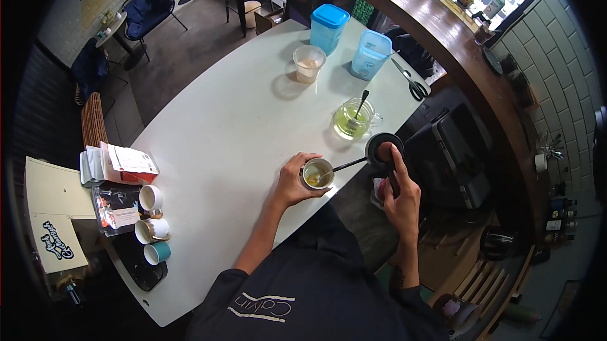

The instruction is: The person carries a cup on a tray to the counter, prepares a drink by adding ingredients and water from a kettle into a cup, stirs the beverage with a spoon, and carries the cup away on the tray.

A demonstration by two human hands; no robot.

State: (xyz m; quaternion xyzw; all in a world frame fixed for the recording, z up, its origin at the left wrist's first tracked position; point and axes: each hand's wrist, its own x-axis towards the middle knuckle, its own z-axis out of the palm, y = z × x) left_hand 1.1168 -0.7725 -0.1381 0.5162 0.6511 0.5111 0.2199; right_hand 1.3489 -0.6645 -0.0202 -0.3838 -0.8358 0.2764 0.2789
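Observation:
My left hand (296,180) is wrapped round a small cup (317,174) with some yellowish liquid inside, above the white table's front edge. A black handheld device with a round head (383,150) is in my right hand (402,192), one finger stretched over its head. From the device a thin dark rod (349,164) reaches into the cup. Just beyond stands a glass mug (353,118) of green liquid with a dark spoon (362,103) in it.
Farther back on the white table (221,107) are a clear plastic cup (308,64), a blue-lidded container (329,28), an open blue container (371,55) and scissors (414,83). Several cups, including a teal one (157,253), and packets (123,163) stand at the left edge.

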